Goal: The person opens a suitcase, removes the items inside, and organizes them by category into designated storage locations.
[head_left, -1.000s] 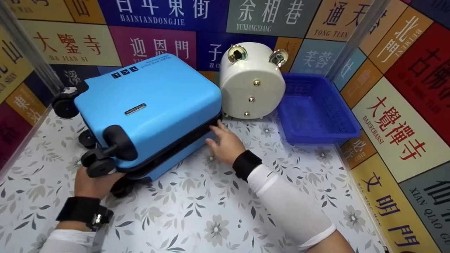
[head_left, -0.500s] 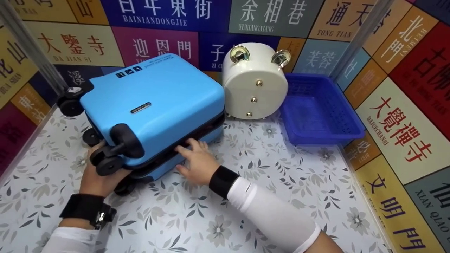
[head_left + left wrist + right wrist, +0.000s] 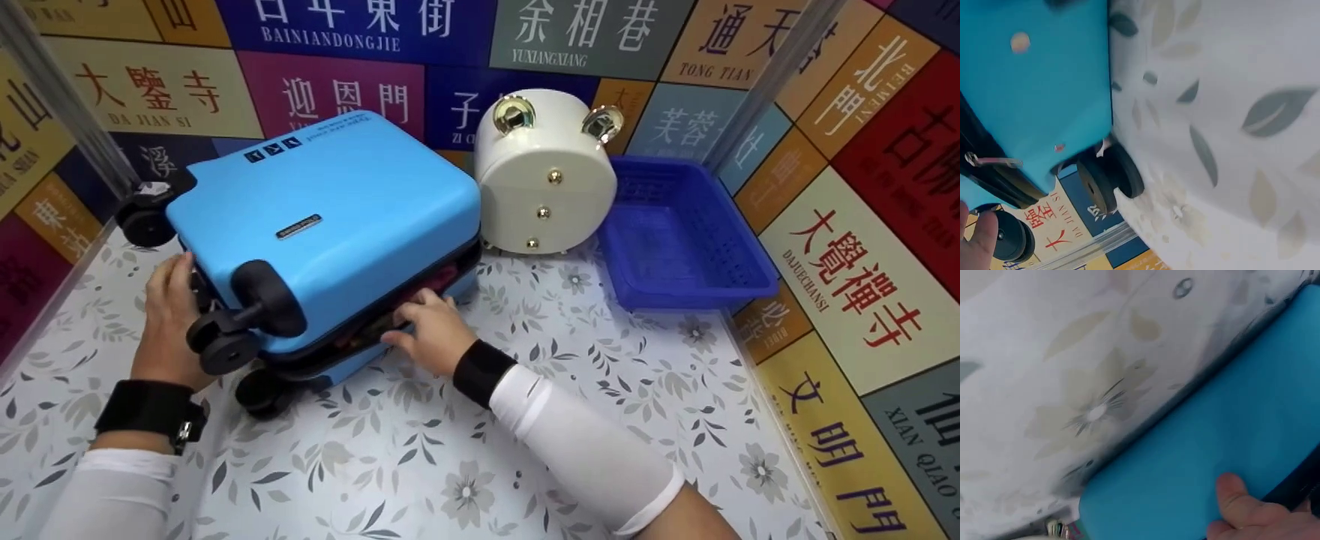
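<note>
A light-blue hard-shell suitcase (image 3: 337, 187) lies flat at the back left, its wheeled end turned towards me. Along its front side a dark gap (image 3: 360, 334) parts the two shells, and reddish contents (image 3: 442, 277) show inside. My right hand (image 3: 435, 330) grips the edge at this gap with bent fingers; in the right wrist view its thumb (image 3: 1233, 495) lies on the blue lower shell. At the wheeled end, my left hand (image 3: 169, 330) has its fingers extended beside a black wheel (image 3: 225, 352). Some left fingertips are hidden behind the wheels.
Right of the suitcase stands a round white case (image 3: 544, 195) with gold ears and gold studs. Beside it sits a blue plastic basket (image 3: 697, 289). Walls covered with coloured sign panels (image 3: 840, 262) enclose the flower-patterned table (image 3: 465, 450).
My right hand has moved left along the suitcase's front side. The left hand has shifted up and left by the wheels. Reddish contents have come into view in the gap.
</note>
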{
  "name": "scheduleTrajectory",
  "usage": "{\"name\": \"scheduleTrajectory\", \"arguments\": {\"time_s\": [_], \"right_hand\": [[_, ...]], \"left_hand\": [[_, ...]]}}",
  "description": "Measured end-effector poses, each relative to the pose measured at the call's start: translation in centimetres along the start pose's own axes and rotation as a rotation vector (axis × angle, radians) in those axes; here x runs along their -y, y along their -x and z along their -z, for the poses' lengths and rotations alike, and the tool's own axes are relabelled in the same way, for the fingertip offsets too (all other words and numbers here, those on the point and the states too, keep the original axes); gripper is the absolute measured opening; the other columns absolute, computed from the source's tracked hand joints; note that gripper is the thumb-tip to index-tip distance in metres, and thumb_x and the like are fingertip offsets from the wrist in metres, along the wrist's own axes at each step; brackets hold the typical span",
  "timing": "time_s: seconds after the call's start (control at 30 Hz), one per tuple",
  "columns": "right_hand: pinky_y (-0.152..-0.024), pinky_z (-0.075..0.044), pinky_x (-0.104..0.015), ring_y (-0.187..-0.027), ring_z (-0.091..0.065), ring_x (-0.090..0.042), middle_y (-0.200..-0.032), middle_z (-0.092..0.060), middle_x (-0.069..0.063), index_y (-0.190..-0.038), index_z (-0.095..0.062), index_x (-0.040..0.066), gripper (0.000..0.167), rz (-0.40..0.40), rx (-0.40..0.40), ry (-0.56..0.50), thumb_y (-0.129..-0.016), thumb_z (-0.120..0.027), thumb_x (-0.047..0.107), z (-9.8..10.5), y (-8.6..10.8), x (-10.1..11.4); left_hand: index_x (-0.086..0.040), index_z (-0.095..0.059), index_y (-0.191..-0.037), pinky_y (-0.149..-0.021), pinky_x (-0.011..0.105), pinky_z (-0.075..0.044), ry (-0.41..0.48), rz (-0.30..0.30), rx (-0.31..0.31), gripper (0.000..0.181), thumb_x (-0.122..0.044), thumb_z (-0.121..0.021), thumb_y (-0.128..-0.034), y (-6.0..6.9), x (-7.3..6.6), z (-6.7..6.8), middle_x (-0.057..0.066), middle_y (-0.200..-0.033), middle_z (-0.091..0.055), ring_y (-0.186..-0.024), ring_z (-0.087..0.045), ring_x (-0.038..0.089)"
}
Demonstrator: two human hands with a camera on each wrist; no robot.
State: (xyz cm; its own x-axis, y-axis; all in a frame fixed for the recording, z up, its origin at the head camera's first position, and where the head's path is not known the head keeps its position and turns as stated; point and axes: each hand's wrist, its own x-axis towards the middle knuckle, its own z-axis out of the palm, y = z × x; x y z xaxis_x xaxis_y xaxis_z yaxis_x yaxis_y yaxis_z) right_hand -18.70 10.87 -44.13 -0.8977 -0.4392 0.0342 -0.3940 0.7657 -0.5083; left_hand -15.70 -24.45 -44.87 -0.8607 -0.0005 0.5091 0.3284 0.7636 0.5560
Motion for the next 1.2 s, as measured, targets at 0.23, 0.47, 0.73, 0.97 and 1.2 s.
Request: {"name": "scheduleTrajectory", "arguments": {"time_s": [0.23,0.47,0.73,0.97,1.2], "right_hand": [[-0.106,-0.053,-0.045,-0.124,-0.058,-0.032,-0.127,-0.063,-0.008,-0.114,-0.077,0.013,0.042,0.006,-0.011,-0.063,-0.097,-0.072,0.051,1.8,0.4,-3.4],[-0.117,-0.043,-0.052,-0.115,-0.065,-0.032,-0.117,-0.071,-0.012,-0.106,-0.079,0.009,0.039,0.106,-0.095,-0.039,-0.102,-0.067,0.045,1.8,0.2,-4.6],[-0.126,-0.02,-0.071,-0.113,-0.065,-0.031,-0.107,-0.07,-0.012,-0.097,-0.069,0.006,0.023,0.043,-0.165,-0.064,-0.101,-0.062,0.027,0.4,0.1,-2.4],[-0.124,-0.022,-0.074,-0.098,-0.064,-0.031,-0.092,-0.059,-0.009,-0.084,-0.05,0.011,0.017,-0.018,-0.21,-0.076,-0.099,-0.056,0.016,-0.3,0.8,-1.0],[-0.128,-0.018,-0.067,-0.126,-0.059,-0.042,-0.116,-0.064,-0.018,-0.093,-0.058,0.006,0.013,-0.169,-0.175,-0.121,-0.094,-0.062,0.019,-0.3,0.6,0.6]], "left_hand": [[-0.017,-0.01,-0.169,-0.115,0.08,-0.028,-0.09,0.102,-0.071,0.138,-0.03,-0.1,-0.0648,-0.4,0.9,-0.3,0.019,-0.176,-0.003,-0.156,-0.019,0.056],[-0.014,-0.03,-0.159,-0.106,0.075,-0.028,-0.332,-0.253,-0.246,0.119,-0.097,-0.048,-0.0745,-0.7,2.1,-0.5,0.022,-0.168,-0.026,-0.147,-0.032,0.052],[-0.008,-0.037,-0.158,-0.128,0.068,-0.018,-0.317,-0.453,-0.028,0.124,-0.05,-0.09,-0.054,-3.5,1.9,1.0,0.021,-0.166,-0.036,-0.154,-0.03,0.051],[0.0,-0.043,-0.148,-0.122,0.074,-0.024,-0.293,-0.472,0.0,0.118,-0.045,-0.095,-0.0515,-3.4,0.8,0.4,0.024,-0.155,-0.046,-0.145,-0.037,0.059],[0.0,-0.04,-0.149,-0.112,0.072,-0.041,-0.26,-0.47,0.078,0.123,-0.034,-0.102,-0.0485,-4.3,0.3,0.3,0.026,-0.162,-0.038,-0.151,-0.026,0.06]]}}
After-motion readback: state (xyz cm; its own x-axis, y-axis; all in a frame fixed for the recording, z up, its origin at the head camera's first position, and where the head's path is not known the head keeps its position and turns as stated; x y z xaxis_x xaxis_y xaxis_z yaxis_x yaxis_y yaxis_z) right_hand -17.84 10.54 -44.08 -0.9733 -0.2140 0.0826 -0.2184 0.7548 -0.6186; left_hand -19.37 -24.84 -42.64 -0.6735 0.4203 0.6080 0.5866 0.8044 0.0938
